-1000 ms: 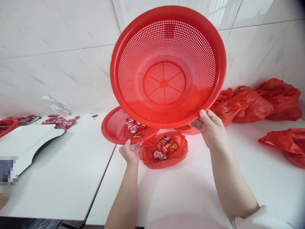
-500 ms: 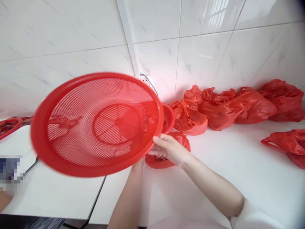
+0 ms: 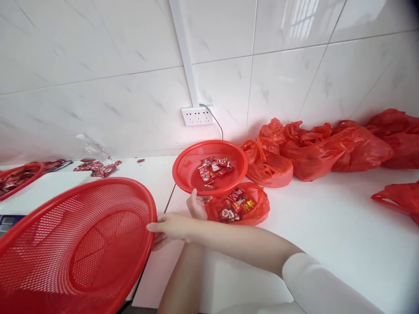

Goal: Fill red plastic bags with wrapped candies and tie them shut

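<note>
1. At the left edge of the frame I see a red basket (image 3: 38, 169) full of wrapped sweets.
2. Filling the lower left, a large red mesh colander (image 3: 109, 248) stands tilted, its hollow turned towards me; its right rim meets the right hand, and the rest stretches away to that hand's left.
3. Beyond it, left of centre, red packets (image 3: 100, 168) lie near a clear plastic bottle (image 3: 94, 146) by the wall.
4. The right hand (image 3: 168, 229), reached across over the left forearm, pinches the large colander's rim, thumb inside and fingers outside.
5. Near the centre, the left hand (image 3: 198, 206) has thumb and fingers parted at the smaller colander's front rim; I can't tell whether it grips.
6. That smaller red colander (image 3: 186, 163), just above the left hand, holds wrapped sweets.
7. Right of the left hand, a red plastic bag (image 3: 262, 211) gapes around more packets.
8. Bulging red bags (image 3: 310, 157) line the wall at right; another (image 3: 397, 196) sits by the right edge.
</note>
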`<state>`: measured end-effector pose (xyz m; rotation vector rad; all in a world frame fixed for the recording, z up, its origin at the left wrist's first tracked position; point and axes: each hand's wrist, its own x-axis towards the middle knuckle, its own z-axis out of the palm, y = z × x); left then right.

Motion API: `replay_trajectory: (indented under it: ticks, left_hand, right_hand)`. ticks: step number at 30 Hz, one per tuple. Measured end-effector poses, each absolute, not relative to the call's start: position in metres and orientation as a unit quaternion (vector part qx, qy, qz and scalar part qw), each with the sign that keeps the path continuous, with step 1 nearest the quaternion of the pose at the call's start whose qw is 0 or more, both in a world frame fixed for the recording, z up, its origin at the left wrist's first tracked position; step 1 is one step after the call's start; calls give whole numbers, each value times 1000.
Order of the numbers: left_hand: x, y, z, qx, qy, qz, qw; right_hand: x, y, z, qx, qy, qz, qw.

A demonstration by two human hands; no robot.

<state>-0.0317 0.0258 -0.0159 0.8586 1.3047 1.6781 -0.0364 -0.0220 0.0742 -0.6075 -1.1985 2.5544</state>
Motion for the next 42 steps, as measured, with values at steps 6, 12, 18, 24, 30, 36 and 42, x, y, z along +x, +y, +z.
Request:
replay_trajectory:
  ticks: [6,12,18,24,30,36,42]
  left_hand:
    - [-35,28,-20,309,474,712,415]
    - [-36,31,-13,266,438,741,434]
    - [-48,35,-7,285,412,767,402]
    - [-63,38,-7,284,404,788,368]
    - [-60,37,-8,262,441,796,320]
    - [-58,39,-5,271,441,802,299]
    - [-65,42,-11,286,508,764,275]
  right_hand:
    - [-67,-22,52,-259,-426,865,62]
    - [-90,-21,38,-264,-404,873,72]
    - [-77,-27,38,-235,-459,849,111]
    - [-32,-36,40,-168,-496,847,94]
    - [37,-34,46,-152,-571,786,182]
    - [126,-22,78,-209,-845,465,161]
    - [171,-1,62,-454,-871,186,-16]
